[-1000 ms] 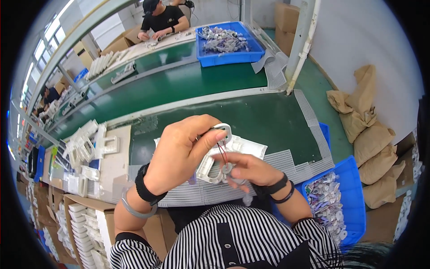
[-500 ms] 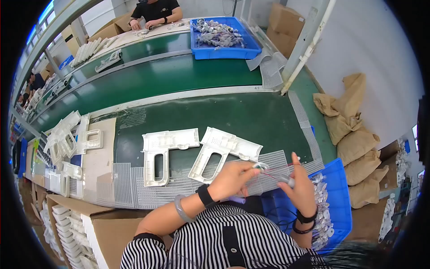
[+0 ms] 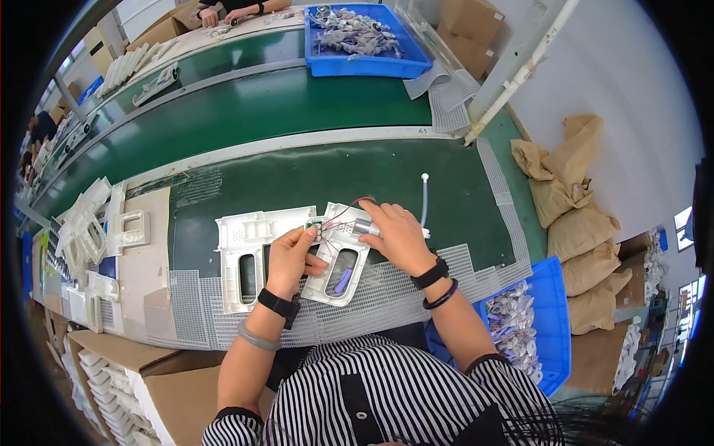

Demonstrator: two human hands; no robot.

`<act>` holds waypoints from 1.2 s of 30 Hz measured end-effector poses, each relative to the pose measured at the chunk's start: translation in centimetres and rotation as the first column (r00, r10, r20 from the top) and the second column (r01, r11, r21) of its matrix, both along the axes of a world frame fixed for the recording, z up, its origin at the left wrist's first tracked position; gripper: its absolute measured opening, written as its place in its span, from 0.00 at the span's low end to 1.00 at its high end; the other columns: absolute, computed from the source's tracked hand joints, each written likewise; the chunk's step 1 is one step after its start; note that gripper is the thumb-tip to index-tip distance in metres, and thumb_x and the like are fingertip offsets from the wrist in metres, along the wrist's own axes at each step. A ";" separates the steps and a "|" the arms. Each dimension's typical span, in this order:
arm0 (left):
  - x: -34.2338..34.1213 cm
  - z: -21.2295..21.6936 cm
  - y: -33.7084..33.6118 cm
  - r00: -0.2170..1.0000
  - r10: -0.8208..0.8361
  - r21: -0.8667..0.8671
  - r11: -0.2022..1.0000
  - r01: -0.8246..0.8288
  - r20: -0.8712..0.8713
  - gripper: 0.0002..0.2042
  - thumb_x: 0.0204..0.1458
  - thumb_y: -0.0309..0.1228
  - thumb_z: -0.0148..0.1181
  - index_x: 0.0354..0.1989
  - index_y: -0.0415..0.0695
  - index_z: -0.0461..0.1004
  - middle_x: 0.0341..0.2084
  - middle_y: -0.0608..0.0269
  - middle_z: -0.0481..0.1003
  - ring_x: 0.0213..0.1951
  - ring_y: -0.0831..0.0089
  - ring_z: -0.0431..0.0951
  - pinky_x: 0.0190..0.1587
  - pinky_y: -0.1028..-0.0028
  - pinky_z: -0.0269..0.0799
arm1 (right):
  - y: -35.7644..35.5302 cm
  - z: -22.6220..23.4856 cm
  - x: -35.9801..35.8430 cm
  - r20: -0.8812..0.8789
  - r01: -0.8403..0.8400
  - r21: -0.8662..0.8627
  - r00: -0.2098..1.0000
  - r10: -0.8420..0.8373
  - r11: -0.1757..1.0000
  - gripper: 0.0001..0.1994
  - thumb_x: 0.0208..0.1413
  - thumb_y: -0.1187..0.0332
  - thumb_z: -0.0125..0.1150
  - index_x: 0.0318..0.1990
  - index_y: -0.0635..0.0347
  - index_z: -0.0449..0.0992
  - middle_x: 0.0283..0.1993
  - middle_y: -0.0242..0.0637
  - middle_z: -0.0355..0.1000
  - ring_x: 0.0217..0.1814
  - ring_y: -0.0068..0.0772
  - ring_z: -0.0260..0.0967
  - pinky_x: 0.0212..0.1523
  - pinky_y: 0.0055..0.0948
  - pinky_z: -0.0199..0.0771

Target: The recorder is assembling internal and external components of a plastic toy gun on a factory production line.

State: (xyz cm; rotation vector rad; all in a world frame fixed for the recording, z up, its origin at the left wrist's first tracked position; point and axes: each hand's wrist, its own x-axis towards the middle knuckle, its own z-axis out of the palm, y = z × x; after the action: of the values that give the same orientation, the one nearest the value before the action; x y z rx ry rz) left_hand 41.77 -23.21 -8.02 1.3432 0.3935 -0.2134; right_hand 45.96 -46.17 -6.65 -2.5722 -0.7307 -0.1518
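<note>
Two white plastic housings lie side by side on the green bench: a left housing and a right housing. My left hand rests on the right housing and pinches a small green circuit board at its upper edge. My right hand grips a small silver motor over the housing's top right corner. Thin red and black wires run between board and motor.
A blue bin of wired parts sits at my lower right. White mesh mats line the bench's near edge. Stacked white housings lie left. A white tube lies beyond my right hand. Another blue bin and another person's hands are across the conveyor.
Both hands moved from the bin side at the right up onto the right housing, bringing the wired motor and board with them. The view has shifted.
</note>
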 end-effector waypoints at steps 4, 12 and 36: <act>-0.9 -1.2 -0.1 1.000 -0.023 0.059 0.998 0.022 0.021 0.15 0.64 0.38 0.59 0.42 0.35 0.79 0.26 0.62 0.79 0.22 0.75 0.82 0.19 0.81 0.77 | -0.8 -1.4 -0.9 0.002 -0.041 0.010 0.999 0.041 0.999 0.19 0.53 0.67 0.68 0.53 0.58 0.77 0.45 0.38 0.70 0.49 0.43 0.68 0.50 0.41 0.69; -4.0 -0.3 -0.9 0.987 -0.164 0.052 0.985 0.164 -0.004 0.15 0.62 0.34 0.61 0.49 0.34 0.79 0.32 0.61 0.79 0.27 0.78 0.81 0.19 0.81 0.77 | -4.1 0.2 -7.1 -0.112 0.073 0.063 0.992 -0.065 0.995 0.21 0.50 0.71 0.69 0.54 0.59 0.77 0.43 0.37 0.69 0.47 0.42 0.69 0.50 0.38 0.71; -4.5 0.4 -0.5 0.982 -0.185 0.203 0.961 0.188 -0.037 0.12 0.60 0.31 0.63 0.46 0.36 0.73 0.29 0.63 0.79 0.25 0.77 0.82 0.22 0.81 0.75 | -1.0 -2.2 -2.6 0.117 0.035 0.026 0.992 -0.037 0.999 0.15 0.50 0.63 0.71 0.47 0.46 0.84 0.46 0.28 0.74 0.46 0.33 0.71 0.46 0.35 0.73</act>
State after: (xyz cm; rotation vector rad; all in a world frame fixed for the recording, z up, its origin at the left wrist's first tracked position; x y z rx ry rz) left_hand 37.28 -23.68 -7.59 1.5849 0.3094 -0.3492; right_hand 43.40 -47.19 -8.81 -2.5722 -0.7206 -0.3235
